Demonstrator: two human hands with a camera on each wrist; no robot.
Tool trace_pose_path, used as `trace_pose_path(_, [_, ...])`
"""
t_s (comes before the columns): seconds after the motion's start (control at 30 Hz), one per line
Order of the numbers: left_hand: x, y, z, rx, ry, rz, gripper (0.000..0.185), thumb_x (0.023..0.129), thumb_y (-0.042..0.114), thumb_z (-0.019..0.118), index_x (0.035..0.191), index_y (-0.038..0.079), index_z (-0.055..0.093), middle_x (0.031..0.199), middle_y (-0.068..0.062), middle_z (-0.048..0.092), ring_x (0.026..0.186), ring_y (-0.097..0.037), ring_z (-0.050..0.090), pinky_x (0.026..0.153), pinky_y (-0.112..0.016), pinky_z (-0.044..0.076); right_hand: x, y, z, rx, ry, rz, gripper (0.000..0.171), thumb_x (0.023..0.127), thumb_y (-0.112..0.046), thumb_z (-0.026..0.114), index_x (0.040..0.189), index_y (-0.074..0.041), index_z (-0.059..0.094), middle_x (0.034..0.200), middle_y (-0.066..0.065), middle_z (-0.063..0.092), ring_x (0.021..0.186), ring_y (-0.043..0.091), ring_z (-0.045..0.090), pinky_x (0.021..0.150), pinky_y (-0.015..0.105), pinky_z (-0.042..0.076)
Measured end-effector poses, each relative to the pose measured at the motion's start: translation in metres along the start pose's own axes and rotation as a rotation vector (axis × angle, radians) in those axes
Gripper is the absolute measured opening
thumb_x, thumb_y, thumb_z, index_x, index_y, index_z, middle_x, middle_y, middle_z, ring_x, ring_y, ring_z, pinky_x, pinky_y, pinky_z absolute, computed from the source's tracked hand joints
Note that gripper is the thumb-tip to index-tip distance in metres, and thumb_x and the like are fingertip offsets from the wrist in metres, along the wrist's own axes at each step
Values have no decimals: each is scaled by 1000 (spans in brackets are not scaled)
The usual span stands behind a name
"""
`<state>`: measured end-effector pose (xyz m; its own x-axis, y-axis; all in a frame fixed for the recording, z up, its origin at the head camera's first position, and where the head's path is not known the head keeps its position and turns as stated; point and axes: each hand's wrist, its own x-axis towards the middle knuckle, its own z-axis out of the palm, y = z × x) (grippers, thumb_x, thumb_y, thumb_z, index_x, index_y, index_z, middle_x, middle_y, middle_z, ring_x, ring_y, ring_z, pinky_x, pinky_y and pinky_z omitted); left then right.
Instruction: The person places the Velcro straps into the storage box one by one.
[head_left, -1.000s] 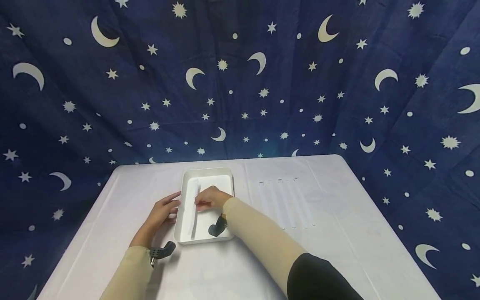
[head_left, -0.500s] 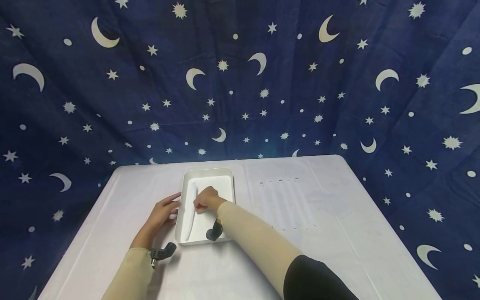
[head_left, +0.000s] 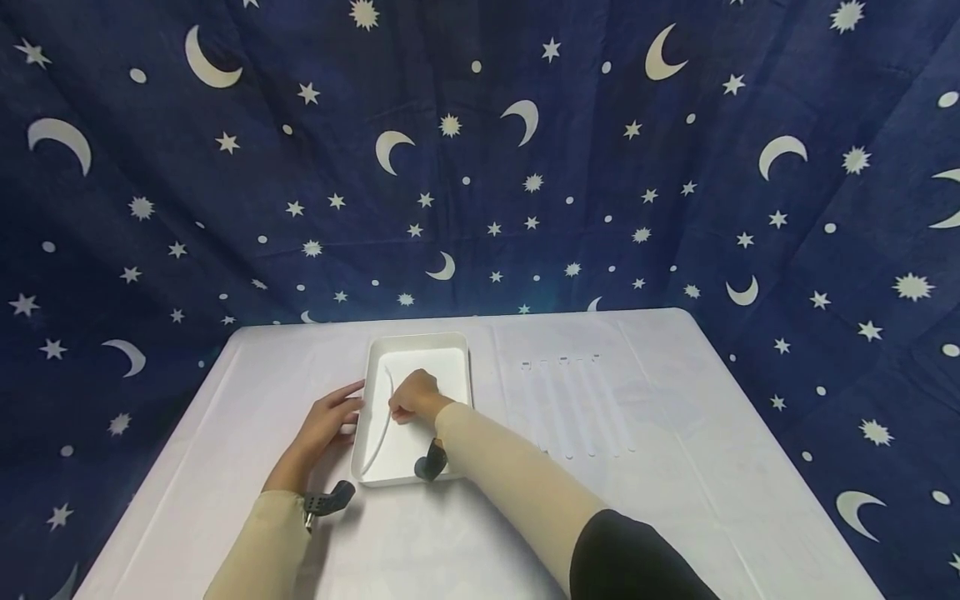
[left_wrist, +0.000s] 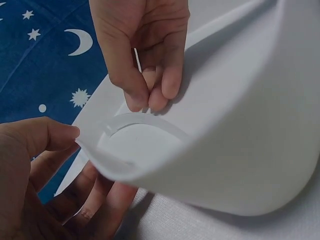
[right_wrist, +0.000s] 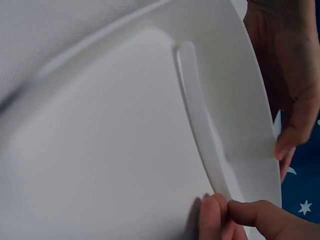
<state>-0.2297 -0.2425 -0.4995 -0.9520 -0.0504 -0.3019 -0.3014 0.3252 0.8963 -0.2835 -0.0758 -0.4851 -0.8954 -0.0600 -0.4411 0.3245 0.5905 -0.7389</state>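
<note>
A white rectangular tray lies on the table. My right hand reaches into it and pinches a thin, flexible white strip between thumb and fingertips. The strip bows along the tray's left side, one rounded end in a corner, as the right wrist view shows. Its kind does not show. My left hand stands outside the tray's left wall, fingers loosely bent with the tips at the rim and wall. In the left wrist view the right hand's fingertips are close over the tray floor at the curved strip.
To the right of the tray, several translucent strips lie side by side on the white tablecloth, with small dark marks at their far ends. Behind the table hangs a dark blue curtain with moons and stars.
The strip has turned from its broad face to a narrower edge and bowed more. Its near end has shifted left toward the tray wall. The left hand stays in place.
</note>
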Motion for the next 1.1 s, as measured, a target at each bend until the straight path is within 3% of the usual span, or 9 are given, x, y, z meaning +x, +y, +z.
trace_pose_path(0.2, [-1, 1, 1, 1, 6, -4, 56, 98, 26, 55, 151, 15, 40, 134, -25, 56, 94, -18, 66, 70, -30, 59, -10, -9, -34, 10, -27, -54, 1, 77, 2, 74, 76, 2, 73, 65, 10, 72, 36, 7, 53, 47, 17, 52])
trace_pose_path(0.37, [-3, 0, 2, -2, 13, -19, 56, 98, 27, 55, 151, 16, 40, 134, -24, 56, 95, -18, 65, 70, -30, 59, -26, -15, -84, 130, -38, -125, 11, 79, 5, 71, 90, 6, 72, 78, 14, 73, 49, 11, 62, 60, 25, 59])
trace_pose_path(0.47, [-4, 1, 2, 1, 5, -20, 57, 98, 28, 55, 151, 16, 40, 135, -24, 55, 97, -19, 65, 71, -30, 59, -33, -8, -117, 137, -22, -153, 13, 80, 5, 70, 93, 6, 70, 79, 13, 71, 55, 12, 64, 63, 26, 60])
trace_pose_path(0.8, [-3, 4, 1, 8, -7, -18, 57, 98, 27, 54, 152, 16, 39, 140, -24, 53, 99, -20, 65, 73, -30, 59, -40, 50, -213, 83, 173, -96, 19, 82, 1, 70, 101, 5, 67, 91, 14, 67, 62, 12, 64, 63, 25, 59])
trace_pose_path(1.1, [-3, 3, 1, -15, -7, -27, 57, 98, 25, 55, 152, 16, 39, 140, -24, 52, 93, -17, 64, 70, -30, 58, -43, 110, -275, -28, 244, -14, 30, 84, -5, 69, 111, 8, 66, 111, 20, 66, 66, 7, 63, 66, 21, 58])
